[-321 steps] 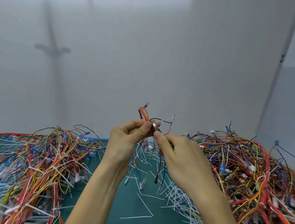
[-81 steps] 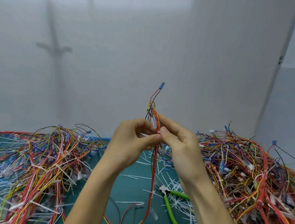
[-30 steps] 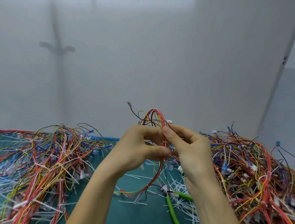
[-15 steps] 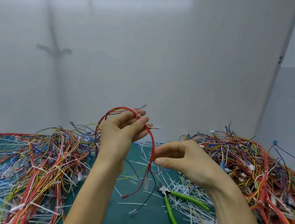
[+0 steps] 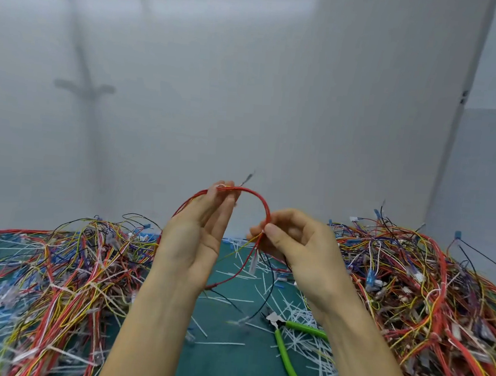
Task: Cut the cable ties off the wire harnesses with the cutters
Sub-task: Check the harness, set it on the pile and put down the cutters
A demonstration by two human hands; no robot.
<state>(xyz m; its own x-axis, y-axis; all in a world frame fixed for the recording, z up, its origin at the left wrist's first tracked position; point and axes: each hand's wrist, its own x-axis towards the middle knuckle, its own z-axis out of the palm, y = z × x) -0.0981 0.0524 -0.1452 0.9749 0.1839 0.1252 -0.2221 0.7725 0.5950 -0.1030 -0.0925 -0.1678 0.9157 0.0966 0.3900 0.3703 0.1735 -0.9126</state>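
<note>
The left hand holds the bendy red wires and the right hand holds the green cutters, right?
Not quite. The right hand has no cutters. It pinches the red wires too, while the left hand holds them. The green cutters lie on the green mat, as the head view shows.

Left hand (image 5: 195,240) and right hand (image 5: 301,251) raised (fingers (image 5: 273,230) pinching)

Single head-worn view, facing forward, slightly down; table (image 5: 226,370) near below, wall (image 5: 277,101) seemingly close behind.
</note>
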